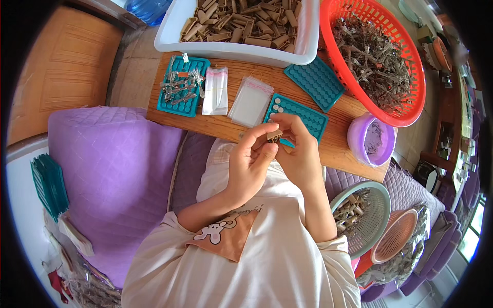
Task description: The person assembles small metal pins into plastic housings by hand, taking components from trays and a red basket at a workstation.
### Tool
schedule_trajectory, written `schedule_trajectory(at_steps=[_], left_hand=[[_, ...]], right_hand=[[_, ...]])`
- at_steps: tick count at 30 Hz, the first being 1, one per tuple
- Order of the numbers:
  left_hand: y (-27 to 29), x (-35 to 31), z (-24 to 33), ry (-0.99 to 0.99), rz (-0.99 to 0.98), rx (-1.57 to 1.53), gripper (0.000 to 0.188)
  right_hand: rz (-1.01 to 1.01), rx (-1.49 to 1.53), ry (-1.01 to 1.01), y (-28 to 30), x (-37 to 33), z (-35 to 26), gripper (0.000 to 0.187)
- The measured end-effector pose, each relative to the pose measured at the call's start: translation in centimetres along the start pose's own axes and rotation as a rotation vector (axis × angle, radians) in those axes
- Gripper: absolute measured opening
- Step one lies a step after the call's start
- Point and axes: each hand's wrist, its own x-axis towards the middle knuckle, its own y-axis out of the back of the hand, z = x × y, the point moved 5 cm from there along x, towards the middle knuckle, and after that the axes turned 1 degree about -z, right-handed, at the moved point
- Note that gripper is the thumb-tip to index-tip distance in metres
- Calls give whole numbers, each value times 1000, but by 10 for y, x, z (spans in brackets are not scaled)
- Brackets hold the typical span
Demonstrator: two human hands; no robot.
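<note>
In front of my chest, above the near edge of the wooden table, I hold a small brown plastic piece (275,135) with a dark end facing me. My left hand (249,167) pinches it between thumb and forefinger. My right hand (302,160) closes on it from the other side, its forefinger bent over the top; its other fingertips are partly hidden. Just beyond my hands lies a teal tray (312,121) with round pits, a few white discs (278,101) in its left corner.
A white bin (236,50) of tan plastic pieces stands at the back. Right of it is a red basket (418,97) of wrapped items, with a purple tub (355,137) below. Clear bags (250,102) and another teal tray (177,108) with wrapped pieces lie left. A grey-green basket (380,220) stands near my right elbow.
</note>
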Motion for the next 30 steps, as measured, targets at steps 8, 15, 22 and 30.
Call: schedule_trajectory(at_steps=[8,15,22,30], left_hand=[[29,8,-24,344,49,-348,39],[40,11,-24,398,22,-360,35],[39,12,-24,411,15,-373,43],[28,16,-20,345,-50,-389,31]], right_hand=[[-37,-382,-23,28,25,27,20],[119,-780,410,14,53,32,16],[82,-654,402,14,50,22,16],[79,-454,492,-9,3,-8,21]])
